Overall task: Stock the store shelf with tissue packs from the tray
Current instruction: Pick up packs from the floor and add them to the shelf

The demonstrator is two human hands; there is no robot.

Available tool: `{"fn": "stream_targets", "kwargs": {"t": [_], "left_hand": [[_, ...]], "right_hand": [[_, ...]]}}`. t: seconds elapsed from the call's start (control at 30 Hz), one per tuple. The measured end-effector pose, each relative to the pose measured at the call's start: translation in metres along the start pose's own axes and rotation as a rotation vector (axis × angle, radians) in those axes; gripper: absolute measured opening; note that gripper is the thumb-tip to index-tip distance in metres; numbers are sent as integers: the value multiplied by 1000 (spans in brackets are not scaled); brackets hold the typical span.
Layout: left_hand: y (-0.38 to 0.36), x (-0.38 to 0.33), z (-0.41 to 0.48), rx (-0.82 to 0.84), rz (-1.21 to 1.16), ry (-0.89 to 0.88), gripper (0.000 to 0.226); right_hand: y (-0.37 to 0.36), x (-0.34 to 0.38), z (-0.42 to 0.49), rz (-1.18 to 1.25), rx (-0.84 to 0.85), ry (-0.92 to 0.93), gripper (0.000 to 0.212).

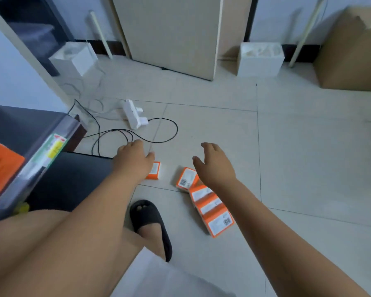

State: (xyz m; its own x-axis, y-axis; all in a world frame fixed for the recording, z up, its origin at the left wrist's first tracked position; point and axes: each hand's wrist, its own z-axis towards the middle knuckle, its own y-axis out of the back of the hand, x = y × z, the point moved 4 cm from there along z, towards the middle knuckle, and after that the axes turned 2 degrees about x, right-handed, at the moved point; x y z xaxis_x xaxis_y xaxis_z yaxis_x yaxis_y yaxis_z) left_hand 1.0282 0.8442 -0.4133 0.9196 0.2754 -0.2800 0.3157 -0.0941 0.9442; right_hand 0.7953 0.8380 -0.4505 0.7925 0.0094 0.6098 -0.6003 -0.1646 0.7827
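Left hand (135, 161), right hand (214, 166) outstretched, fingers spread, empty.

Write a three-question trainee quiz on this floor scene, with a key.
1. True or false: the left hand is holding a tissue pack.
2. Which is nearer the power strip? A) the single pack B) the row of packs
3. Fill in: the black slipper is worn on a ____.

Key: 1 false, both hands are open above the floor, the right hand too; 2 A; 3 foot.
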Motion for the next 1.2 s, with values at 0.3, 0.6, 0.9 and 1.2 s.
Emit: {"fn": "stream_targets", "kwargs": {"t": [0.3, 0.6, 0.9, 1.2], "left_hand": [[-137, 63, 66, 188, 157, 33, 47], [-217, 101, 152, 330, -41, 214, 95], [-267, 114, 190, 525, 80, 339, 91], [-251, 122, 198, 264, -361, 421, 67]], "right_hand": [[-107, -62, 55, -93, 259, -188, 59], [-219, -86, 119, -294, 420, -246, 66], [-269, -116, 130, -457, 459, -288, 101], [-269, -106, 126, -73, 207, -107, 76]]}}
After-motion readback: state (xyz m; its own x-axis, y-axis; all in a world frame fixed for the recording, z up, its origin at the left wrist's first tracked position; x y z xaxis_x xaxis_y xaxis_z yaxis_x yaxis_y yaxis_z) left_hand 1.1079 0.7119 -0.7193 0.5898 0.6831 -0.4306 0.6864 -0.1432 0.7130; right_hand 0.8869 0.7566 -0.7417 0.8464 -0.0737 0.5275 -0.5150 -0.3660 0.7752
